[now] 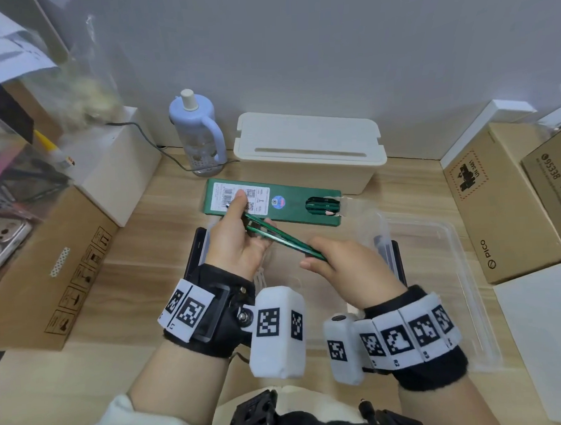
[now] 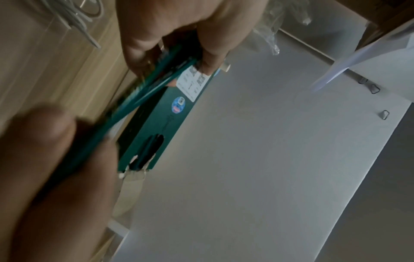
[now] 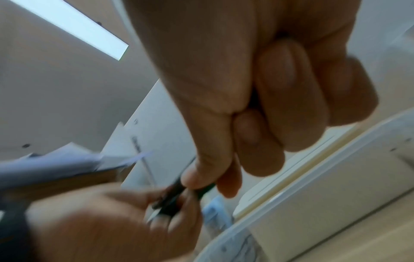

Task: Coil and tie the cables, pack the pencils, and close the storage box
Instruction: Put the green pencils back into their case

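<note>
Both hands hold a small bundle of green pencils (image 1: 282,236) over the table's middle. My left hand (image 1: 241,233) grips the bundle's far end, its fingers curled round the pencils (image 2: 156,79). My right hand (image 1: 319,258) pinches the near end between thumb and fingers; the pencils (image 3: 172,200) show blurred there. Behind them lies the green pencil box (image 1: 272,203) with more pencils in its window (image 1: 324,207). The clear storage box (image 1: 442,269) sits under and right of my hands. White cable (image 2: 76,21) lies coiled on the table in the left wrist view.
A cream lidded bin (image 1: 308,147) stands at the back by a lilac water bottle (image 1: 198,132). Cardboard boxes (image 1: 50,267) flank the left side, more cartons (image 1: 503,202) the right. A white box (image 1: 116,161) sits back left.
</note>
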Motion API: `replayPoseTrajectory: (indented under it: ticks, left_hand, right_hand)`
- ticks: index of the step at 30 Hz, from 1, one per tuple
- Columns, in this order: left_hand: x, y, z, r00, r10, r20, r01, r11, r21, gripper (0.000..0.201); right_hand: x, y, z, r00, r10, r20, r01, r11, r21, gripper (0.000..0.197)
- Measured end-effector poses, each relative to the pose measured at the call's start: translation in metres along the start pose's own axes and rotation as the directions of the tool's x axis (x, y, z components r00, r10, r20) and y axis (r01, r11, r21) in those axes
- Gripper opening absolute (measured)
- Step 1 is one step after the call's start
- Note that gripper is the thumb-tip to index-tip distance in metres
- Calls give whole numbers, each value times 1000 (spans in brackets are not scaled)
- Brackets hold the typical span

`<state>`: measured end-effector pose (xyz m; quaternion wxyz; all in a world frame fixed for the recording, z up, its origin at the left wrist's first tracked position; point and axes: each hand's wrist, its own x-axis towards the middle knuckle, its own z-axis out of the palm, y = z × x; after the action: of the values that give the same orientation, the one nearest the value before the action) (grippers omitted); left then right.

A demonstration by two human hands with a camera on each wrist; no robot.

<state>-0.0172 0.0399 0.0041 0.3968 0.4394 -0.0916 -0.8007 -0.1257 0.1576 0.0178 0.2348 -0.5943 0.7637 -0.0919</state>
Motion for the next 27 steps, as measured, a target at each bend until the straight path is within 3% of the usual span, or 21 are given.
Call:
replayPoseTrajectory:
  ticks: [3,7,10,14,20,27]
  left_hand:
    - [8,12,-12,987,125,-97,-112,985,128,11]
    - [17,27,-25,970,188,-156,-163,974,156,23]
    - [14,29,-25,967,218,-131,-197,967,159,23]
    - [11,30,-24,969,232,-88,-216,964,156,15]
    - [11,29,-27,972,229,-60,-215,960,178,20]
    - [6,18,-17,979,199,34,-200,941,274,15]
  right_hand:
    - [-14,16,-17,998,54,32,-59,985,165,25]
    - [-30,37,-35,980,125,-157,-78,959,273,29]
    - [-29,45,-35,963,173,-206,-117,959,259,25]
    - [-28,46,-32,967,185,-176,-141,961,236,27]
    - [-28,42,-36,971,182,-156,-146,966,214,22]
    - [-22,31,-32,946,169,-276,-153,985,77,28]
